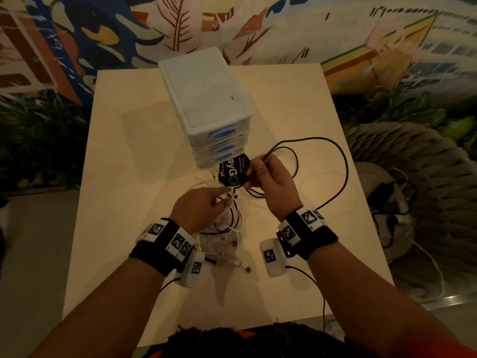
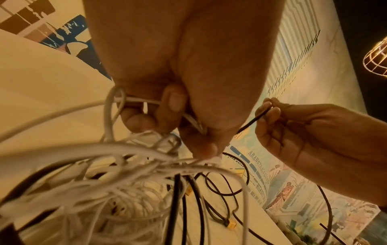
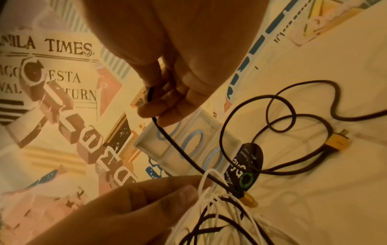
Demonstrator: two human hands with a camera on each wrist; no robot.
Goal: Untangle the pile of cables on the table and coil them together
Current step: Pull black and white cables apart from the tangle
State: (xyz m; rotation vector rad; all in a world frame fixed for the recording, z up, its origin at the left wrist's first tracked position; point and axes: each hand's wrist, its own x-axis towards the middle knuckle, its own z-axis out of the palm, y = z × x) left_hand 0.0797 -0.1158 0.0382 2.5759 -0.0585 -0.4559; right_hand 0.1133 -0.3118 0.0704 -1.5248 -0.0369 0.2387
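A tangle of white cables (image 1: 227, 228) with some black strands lies mid-table. My left hand (image 1: 206, 202) grips a bunch of the white cables (image 2: 125, 174), fingers curled round them, and lifts them a little. Just right of it, my right hand (image 1: 258, 174) pinches a thin black cable (image 1: 346, 166) between thumb and fingertips, above the table. That black cable (image 3: 184, 149) runs down from the right hand (image 3: 167, 102) into the bundle at the left hand (image 3: 136, 207). It also loops widely over the table to the right and has a yellow connector (image 3: 337, 140).
A white drawer unit (image 1: 206, 91) stands at the back of the cream table (image 1: 129, 151), with a dark round card (image 1: 233, 171) in front of it. Loose USB plugs (image 1: 242, 267) lie near me. A woven chair (image 1: 426, 164) holding more cords stands off the right edge.
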